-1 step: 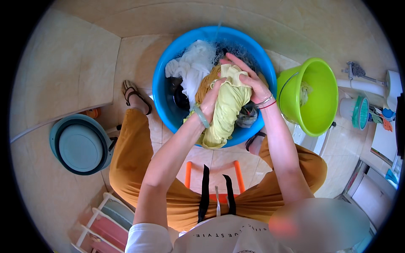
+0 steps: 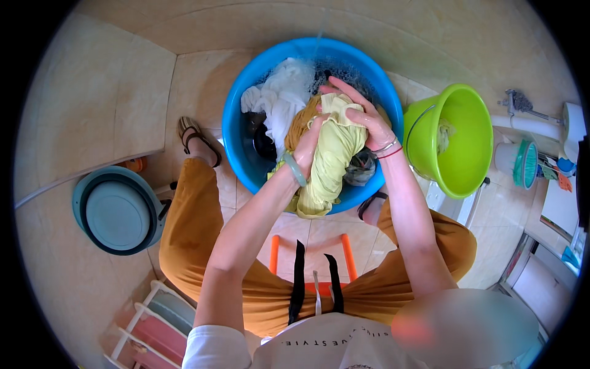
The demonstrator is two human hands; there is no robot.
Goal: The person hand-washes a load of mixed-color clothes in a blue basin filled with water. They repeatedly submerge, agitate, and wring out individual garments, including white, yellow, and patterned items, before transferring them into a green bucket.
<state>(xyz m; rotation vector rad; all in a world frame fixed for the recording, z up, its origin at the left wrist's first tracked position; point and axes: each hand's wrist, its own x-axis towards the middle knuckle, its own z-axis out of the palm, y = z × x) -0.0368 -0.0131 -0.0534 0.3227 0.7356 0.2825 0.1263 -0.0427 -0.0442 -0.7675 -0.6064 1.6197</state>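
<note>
Both hands hold a pale yellow garment bunched over the near side of a blue tub. My left hand grips its left side, thumb on top. My right hand clasps its upper right with the thumb across it, other fingers stretched out behind. Beside my left hand lies mustard-coloured cloth, partly covered by the yellow garment. A white garment fills the tub's left side, and dark items show below it. Bubbly water stands at the far side, where a thin stream falls in.
A lime green bucket with cloth inside stands right of the tub. Left are grey-blue basins, one inside another. An orange stool is between my knees, and a white rack stands at lower left. Tiled walls border the tub's far side.
</note>
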